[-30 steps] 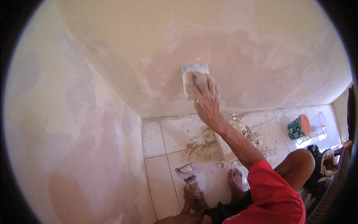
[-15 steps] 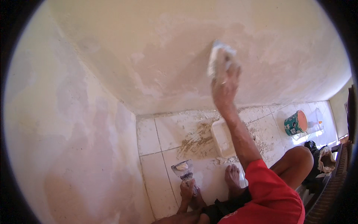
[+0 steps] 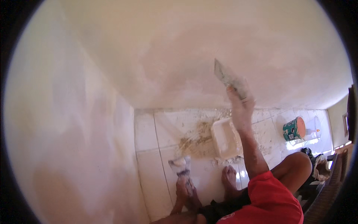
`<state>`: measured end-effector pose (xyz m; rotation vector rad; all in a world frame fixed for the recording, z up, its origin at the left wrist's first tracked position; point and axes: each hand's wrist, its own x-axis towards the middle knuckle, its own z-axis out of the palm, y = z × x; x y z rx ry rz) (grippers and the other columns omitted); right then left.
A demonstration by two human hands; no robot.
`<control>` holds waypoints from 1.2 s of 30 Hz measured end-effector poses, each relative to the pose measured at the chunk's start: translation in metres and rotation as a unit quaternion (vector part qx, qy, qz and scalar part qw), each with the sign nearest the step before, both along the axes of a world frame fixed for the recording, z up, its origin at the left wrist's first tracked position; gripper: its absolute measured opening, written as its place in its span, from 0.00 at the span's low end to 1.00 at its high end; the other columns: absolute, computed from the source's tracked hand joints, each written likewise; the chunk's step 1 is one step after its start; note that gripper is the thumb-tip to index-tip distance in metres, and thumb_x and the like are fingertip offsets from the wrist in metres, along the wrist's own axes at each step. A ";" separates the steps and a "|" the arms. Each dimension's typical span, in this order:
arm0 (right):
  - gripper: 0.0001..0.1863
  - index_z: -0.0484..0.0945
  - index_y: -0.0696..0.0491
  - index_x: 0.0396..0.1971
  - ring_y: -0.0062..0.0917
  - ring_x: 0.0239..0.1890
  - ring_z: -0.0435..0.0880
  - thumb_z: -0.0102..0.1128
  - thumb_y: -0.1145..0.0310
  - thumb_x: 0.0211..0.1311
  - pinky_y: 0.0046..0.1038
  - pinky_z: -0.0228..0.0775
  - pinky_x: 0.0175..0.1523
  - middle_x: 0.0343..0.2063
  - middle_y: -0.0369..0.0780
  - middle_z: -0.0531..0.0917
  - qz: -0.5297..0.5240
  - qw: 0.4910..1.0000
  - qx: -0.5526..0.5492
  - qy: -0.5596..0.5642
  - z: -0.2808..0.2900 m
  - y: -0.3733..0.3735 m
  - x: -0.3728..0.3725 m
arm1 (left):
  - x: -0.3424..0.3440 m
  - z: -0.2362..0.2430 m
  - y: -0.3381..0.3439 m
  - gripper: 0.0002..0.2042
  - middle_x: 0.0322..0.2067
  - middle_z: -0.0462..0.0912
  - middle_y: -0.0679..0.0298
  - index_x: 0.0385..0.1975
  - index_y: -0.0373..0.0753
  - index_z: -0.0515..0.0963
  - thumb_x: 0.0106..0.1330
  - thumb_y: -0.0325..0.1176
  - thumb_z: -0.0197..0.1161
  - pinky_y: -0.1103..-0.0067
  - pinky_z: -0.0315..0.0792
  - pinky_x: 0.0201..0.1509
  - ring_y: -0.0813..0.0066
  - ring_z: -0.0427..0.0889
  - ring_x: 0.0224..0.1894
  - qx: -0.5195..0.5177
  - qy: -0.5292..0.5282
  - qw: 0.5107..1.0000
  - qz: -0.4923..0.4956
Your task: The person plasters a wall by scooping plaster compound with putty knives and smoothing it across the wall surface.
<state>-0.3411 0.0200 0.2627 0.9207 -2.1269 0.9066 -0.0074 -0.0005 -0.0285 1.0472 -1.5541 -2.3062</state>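
Note:
My right hand point(image 3: 243, 108) is closed around a flat, putty-smeared trowel point(image 3: 225, 75), raised in front of the wall with its blade pointing up and left. Motion blurs it, and I cannot tell whether the blade touches the wall. Low down near my foot, my left hand point(image 3: 182, 187) grips the handle of a putty knife point(image 3: 182, 173). A lump of pale putty point(image 3: 179, 162) sits on that knife's blade. Between my right forearm and the wall's foot, a white rectangular tray point(image 3: 215, 135) lies on the floor, with pale material inside.
The wall ahead point(image 3: 179, 56) carries a large pinkish-brown patch and meets a left wall point(image 3: 74, 149) in a corner. Putty crumbs point(image 3: 194, 142) streak the tiled floor point(image 3: 145, 130). A green bucket point(image 3: 289, 131), a clear container point(image 3: 312, 128) and an open bag point(image 3: 321, 168) stand to the right.
My right hand has come down and slightly right with the trowel, whose blade has turned from broadside to nearly edge-on. My left hand has shifted only slightly, still gripping the putty knife.

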 end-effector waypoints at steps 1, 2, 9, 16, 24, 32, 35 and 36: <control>0.16 0.75 0.58 0.51 0.32 0.43 0.77 0.53 0.74 0.63 0.37 0.69 0.45 0.42 0.44 0.79 0.140 0.947 -0.162 -0.239 0.010 0.007 0.005 | -0.015 0.040 -0.011 0.16 0.24 0.76 0.62 0.39 0.34 0.74 0.70 0.43 0.51 0.75 0.72 0.28 0.71 0.75 0.22 0.064 0.050 0.997 0.015; 0.14 0.76 0.59 0.48 0.31 0.40 0.79 0.53 0.73 0.64 0.35 0.71 0.43 0.38 0.43 0.81 0.267 0.787 -0.310 -0.462 0.012 0.000 0.014 | -0.022 0.066 -0.028 0.15 0.24 0.76 0.63 0.39 0.34 0.74 0.71 0.42 0.49 0.77 0.72 0.27 0.73 0.74 0.22 0.106 0.080 0.990 0.039; 0.09 0.76 0.57 0.41 0.24 0.33 0.79 0.54 0.73 0.62 0.28 0.68 0.31 0.35 0.39 0.81 0.286 0.607 -0.354 -0.651 -0.010 -0.017 0.053 | -0.076 0.182 -0.123 0.17 0.24 0.76 0.63 0.53 0.32 0.70 0.74 0.39 0.46 0.83 0.68 0.26 0.81 0.70 0.20 -0.057 0.095 0.994 0.013; 0.11 0.74 0.57 0.44 0.26 0.37 0.81 0.54 0.71 0.63 0.29 0.73 0.34 0.37 0.40 0.81 0.160 0.551 -0.325 -0.752 -0.031 -0.045 0.097 | -0.079 0.183 -0.142 0.21 0.36 0.78 0.58 0.59 0.32 0.66 0.75 0.41 0.45 0.77 0.72 0.43 0.74 0.76 0.35 -0.168 0.058 0.983 0.043; 0.12 0.73 0.56 0.45 0.25 0.42 0.79 0.53 0.70 0.64 0.29 0.74 0.36 0.38 0.38 0.80 0.108 0.487 -0.322 -0.805 -0.031 -0.048 0.101 | -0.092 0.162 -0.139 0.20 0.40 0.74 0.53 0.62 0.40 0.67 0.73 0.39 0.48 0.71 0.71 0.49 0.66 0.75 0.41 -0.473 0.080 0.877 0.019; 0.13 0.72 0.58 0.46 0.27 0.33 0.81 0.52 0.71 0.63 0.24 0.72 0.28 0.37 0.40 0.82 0.291 0.335 -0.353 -0.824 -0.055 -0.036 0.077 | -0.082 0.169 -0.159 0.37 0.42 0.71 0.56 0.65 0.52 0.66 0.54 0.14 0.58 0.70 0.69 0.48 0.58 0.71 0.42 -0.539 -0.012 0.842 -0.023; 0.12 0.74 0.58 0.44 0.28 0.33 0.80 0.54 0.70 0.63 0.28 0.71 0.28 0.37 0.42 0.81 0.323 0.327 -0.363 -0.810 -0.045 -0.033 0.075 | -0.074 0.153 -0.153 0.27 0.38 0.74 0.60 0.62 0.46 0.68 0.62 0.20 0.57 0.73 0.70 0.42 0.65 0.74 0.37 -0.558 -0.062 0.826 -0.047; 0.12 0.74 0.58 0.44 0.28 0.33 0.80 0.54 0.70 0.63 0.28 0.71 0.28 0.37 0.42 0.81 0.318 0.329 -0.361 -0.813 -0.047 -0.031 0.070 | -0.072 0.147 -0.149 0.27 0.38 0.74 0.60 0.62 0.46 0.68 0.62 0.20 0.57 0.73 0.70 0.42 0.65 0.74 0.37 -0.553 -0.062 0.830 -0.047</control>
